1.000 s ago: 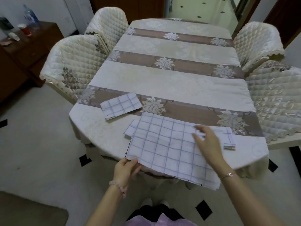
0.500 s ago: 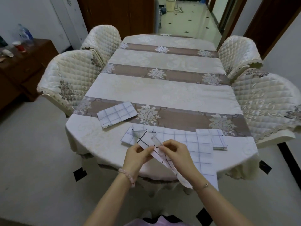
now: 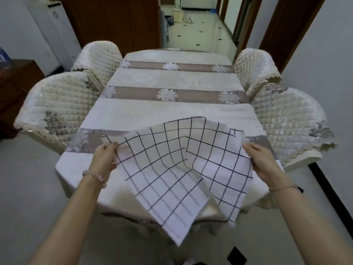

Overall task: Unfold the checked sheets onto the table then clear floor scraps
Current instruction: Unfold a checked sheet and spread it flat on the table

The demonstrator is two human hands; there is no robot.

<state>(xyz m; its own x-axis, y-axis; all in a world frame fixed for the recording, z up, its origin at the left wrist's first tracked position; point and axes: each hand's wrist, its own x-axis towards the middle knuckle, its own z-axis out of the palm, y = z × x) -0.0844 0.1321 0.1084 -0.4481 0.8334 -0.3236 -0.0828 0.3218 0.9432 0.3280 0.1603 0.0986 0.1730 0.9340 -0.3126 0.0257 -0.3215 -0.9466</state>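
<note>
Lower centre: I am now drawing the checked sheet [image 3: 168,169] open, left hand [image 3: 104,159] and right hand [image 3: 262,159] pinching its edges; laying flat follows.

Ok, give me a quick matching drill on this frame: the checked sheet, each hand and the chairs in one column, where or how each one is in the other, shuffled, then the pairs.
1. checked sheet
2. left hand
3. right hand
4. quilted chairs

A. grips the sheet's right edge
B. stand along both sides of the table
C. held in the air at the table's near end, creased down the middle
D. grips the sheet's left edge

Pairs: 1-C, 2-D, 3-A, 4-B
</note>
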